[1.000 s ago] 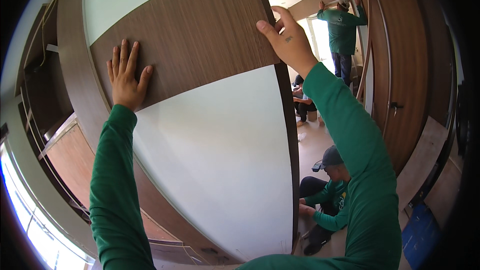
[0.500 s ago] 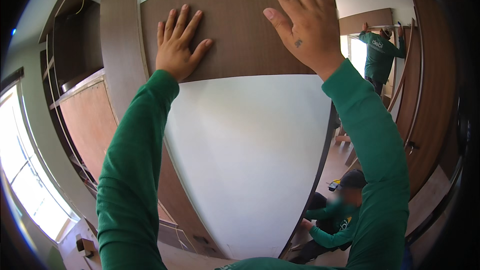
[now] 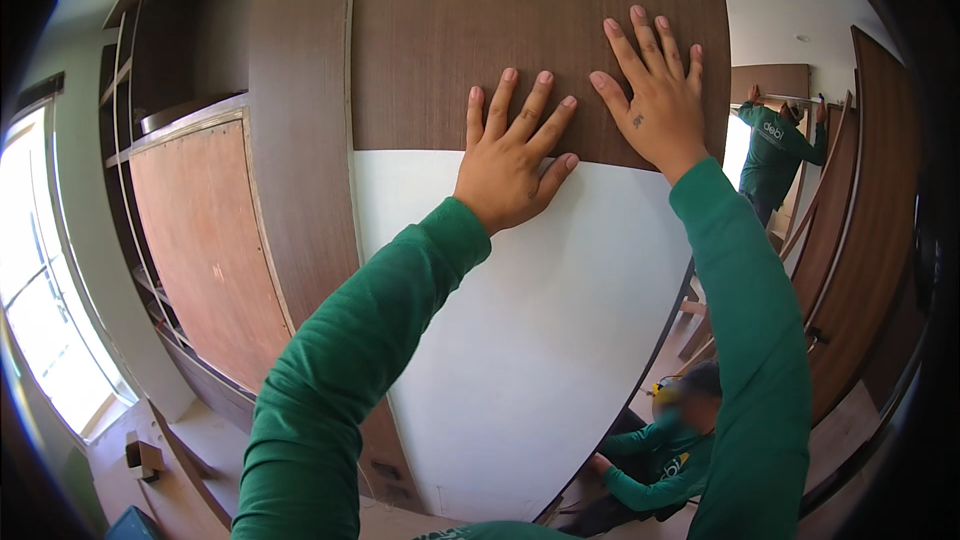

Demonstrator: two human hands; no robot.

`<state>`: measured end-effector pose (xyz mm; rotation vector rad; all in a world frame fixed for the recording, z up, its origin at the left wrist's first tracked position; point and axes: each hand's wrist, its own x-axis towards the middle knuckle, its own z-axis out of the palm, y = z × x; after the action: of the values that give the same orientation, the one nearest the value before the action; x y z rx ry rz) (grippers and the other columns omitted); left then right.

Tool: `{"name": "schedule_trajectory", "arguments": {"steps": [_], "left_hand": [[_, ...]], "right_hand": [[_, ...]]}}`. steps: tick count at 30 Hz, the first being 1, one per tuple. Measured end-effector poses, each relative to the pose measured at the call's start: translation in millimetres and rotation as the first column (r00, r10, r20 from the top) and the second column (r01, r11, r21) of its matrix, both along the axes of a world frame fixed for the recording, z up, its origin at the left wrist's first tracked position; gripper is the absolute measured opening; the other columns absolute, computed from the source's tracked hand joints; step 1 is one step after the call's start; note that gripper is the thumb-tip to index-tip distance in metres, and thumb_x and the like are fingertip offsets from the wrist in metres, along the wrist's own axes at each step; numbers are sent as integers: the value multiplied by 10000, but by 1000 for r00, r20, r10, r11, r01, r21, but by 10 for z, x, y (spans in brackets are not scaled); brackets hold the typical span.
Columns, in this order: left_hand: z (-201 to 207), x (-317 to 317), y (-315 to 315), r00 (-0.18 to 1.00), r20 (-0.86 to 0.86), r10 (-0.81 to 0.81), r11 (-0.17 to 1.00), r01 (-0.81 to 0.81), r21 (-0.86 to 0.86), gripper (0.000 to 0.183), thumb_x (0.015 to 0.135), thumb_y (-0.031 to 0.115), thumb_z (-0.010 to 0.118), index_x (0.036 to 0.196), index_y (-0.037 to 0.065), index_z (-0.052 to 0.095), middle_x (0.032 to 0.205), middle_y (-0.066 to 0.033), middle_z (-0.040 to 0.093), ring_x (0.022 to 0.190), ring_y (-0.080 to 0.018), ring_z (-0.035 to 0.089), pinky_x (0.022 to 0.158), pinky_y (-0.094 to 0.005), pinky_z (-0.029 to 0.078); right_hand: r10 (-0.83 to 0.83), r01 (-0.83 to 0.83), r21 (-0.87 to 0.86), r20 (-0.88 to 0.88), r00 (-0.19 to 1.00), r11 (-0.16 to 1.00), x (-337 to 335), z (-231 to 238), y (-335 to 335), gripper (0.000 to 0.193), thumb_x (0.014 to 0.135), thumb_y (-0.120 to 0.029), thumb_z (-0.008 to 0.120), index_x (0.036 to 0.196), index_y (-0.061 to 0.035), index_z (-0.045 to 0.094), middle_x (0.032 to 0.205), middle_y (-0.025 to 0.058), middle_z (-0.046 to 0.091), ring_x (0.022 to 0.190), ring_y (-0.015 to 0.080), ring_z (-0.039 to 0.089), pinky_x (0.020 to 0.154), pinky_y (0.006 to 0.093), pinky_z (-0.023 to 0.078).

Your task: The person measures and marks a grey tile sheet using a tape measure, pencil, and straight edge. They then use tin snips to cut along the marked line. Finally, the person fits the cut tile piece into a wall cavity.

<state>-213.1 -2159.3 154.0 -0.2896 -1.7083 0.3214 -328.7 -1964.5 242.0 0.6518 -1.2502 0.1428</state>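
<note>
A dark brown wood-grain panel point(image 3: 430, 50) forms a wide band across the wall in front of me, above a smooth white panel point(image 3: 520, 340). My left hand point(image 3: 510, 160) lies flat with fingers spread over the brown band's lower edge, its palm reaching down onto the white. Farther right, my right hand point(image 3: 655, 100) rests on the brown band near its right edge, fingers apart and pointing up. Neither hand holds anything. Both arms are raised in green sleeves.
At the lower right a co-worker point(image 3: 665, 450) crouches by the panel's edge. Another person point(image 3: 775, 150) reaches up in the far doorway. A brown door point(image 3: 860, 230) stands at right. Shelving with a pale wooden board point(image 3: 205, 225) is at left; a small open box point(image 3: 143, 460) sits low.
My left hand has shifted right along the brown panel and down to its lower edge. My right hand now lies on the panel, lower in view. The view has turned slightly left.
</note>
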Motion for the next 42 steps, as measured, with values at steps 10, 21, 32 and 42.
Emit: {"name": "schedule_trajectory", "arguments": {"steps": [10, 21, 32, 42], "left_hand": [[28, 51, 41, 999, -4, 46, 999, -46, 30, 612, 1028, 512, 536, 1557, 206, 499, 1688, -110, 341, 1562, -433, 227, 1246, -652, 119], [727, -20, -357, 966, -226, 126, 991, -113, 69, 590, 1046, 512, 512, 1584, 279, 453, 1682, -39, 368, 1575, -361, 240, 1280, -574, 101], [745, 115, -240, 974, -140, 176, 981, -162, 108, 621, 1028, 475, 556, 1594, 247, 443, 1692, -49, 347, 1583, -359, 223, 1278, -602, 103], [736, 94, -253, 973, -148, 177, 981, -162, 108, 617, 1049, 487, 506, 1615, 260, 406, 1714, -26, 302, 1600, -340, 181, 1288, -577, 77]], "right_hand": [[6, -9, 57, 46, 999, 998, 48, -7, 37, 720, 990, -573, 605, 1615, -285, 392, 1700, 90, 314, 1562, 380, 266, 1198, 726, 161], [-4, 2, 44, 49, 999, 999, 81, -5, -2, 766, 962, -667, 569, 1601, -273, 417, 1695, 97, 311, 1560, 379, 259, 1209, 727, 140], [25, -37, 69, 174, 984, 997, 306, 3, 107, 797, 952, -651, 599, 1601, -225, 419, 1697, 147, 292, 1558, 409, 249, 1222, 705, 116], [265, -229, -222, 151, 952, 948, -66, 13, 704, 815, 898, -441, 768, 1572, -135, 426, 1671, 242, 281, 1527, 470, 261, 1192, 700, 230]]}}
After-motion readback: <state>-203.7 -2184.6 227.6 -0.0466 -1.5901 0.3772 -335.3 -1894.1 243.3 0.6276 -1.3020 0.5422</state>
